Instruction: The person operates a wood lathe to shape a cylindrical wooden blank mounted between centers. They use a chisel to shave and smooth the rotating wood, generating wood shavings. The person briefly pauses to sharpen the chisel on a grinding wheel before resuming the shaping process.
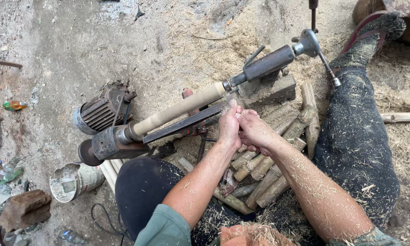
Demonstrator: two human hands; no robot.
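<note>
Left hand [229, 124] and right hand [255, 132] clenched, probably gripping a chisel at the dowel [177, 109]; turning underway, next needs steady tool-rest [182, 123] pressure.

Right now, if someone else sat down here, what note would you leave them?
Left hand and right hand: together at the tool rest, fingers closed on a tool I can't see clearly.
Wooden rod: mounted on the lathe between motor end and tailstock.
Done: rod looks smooth and round.
Left: rough sticks piled by the legs, unturned.
</note>
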